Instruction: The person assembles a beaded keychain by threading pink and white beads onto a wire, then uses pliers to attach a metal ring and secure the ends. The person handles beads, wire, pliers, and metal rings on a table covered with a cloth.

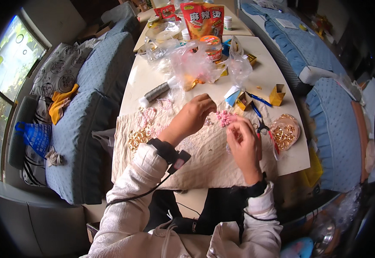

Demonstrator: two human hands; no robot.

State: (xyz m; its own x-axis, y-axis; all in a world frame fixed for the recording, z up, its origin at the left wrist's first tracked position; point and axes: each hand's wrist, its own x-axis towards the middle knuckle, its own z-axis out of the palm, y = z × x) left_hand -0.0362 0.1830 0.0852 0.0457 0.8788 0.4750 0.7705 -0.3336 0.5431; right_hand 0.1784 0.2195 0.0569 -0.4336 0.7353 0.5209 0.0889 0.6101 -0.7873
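Observation:
Above a beige cloth [213,159], my left hand [194,115] is closed, its fingertips pressed together. My right hand [244,139] is also closed, thumb and fingers pinched; whatever either hand holds is too small to make out. Between them lies a cluster of pink beads [224,118], near the right fingertips. Left of my left wrist are gold rings [139,137] and pink beaded strands [148,115]. Clear beads [189,144] lie scattered between my forearms. Beside my right hand rest pliers [262,126] and a shallow dish of gold pieces [284,132].
A grey spool of thread [157,91] lies behind my left hand. Farther back stand clear plastic bags [196,64], a red food pouch [202,19] and a round tub [212,48]. Small gold boxes [277,95] and a blue pen [259,99] are at the right. Blue-covered sofas [97,73] flank the table.

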